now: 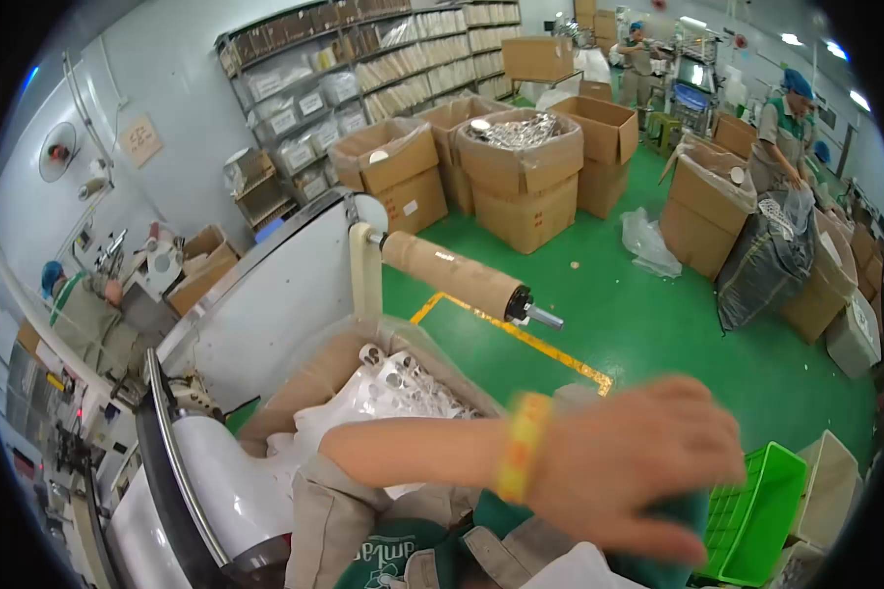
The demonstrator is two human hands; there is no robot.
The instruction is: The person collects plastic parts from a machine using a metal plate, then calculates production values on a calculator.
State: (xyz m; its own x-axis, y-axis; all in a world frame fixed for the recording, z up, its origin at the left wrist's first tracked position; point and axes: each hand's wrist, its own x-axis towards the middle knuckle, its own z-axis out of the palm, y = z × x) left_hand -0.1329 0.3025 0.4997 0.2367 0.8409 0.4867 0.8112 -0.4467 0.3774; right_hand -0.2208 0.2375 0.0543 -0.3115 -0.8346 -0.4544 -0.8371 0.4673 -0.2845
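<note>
My left hand [638, 466] reaches across my body from the left, back of the hand up, with a yellow band round the wrist. It is blurred; the thumb stands apart from the loosely bent fingers, and nothing shows in it. Below the forearm is my beige and green clothing, with something white at the bottom edge. Behind the forearm, a lined box [442, 368] holds white sheet scrap with round holes [403, 383]. Above it, a brown cardboard core [452, 275] sits on a shaft that sticks out from the machine [265, 285]. My right hand is out of view.
White film [231, 471] runs over the machine's roller at the left. A green crate [756, 510] is at the lower right. Large cartons [521, 211] stand ahead, before shelves [314, 74]. Other people work at the left [88, 314] and far right [786, 128].
</note>
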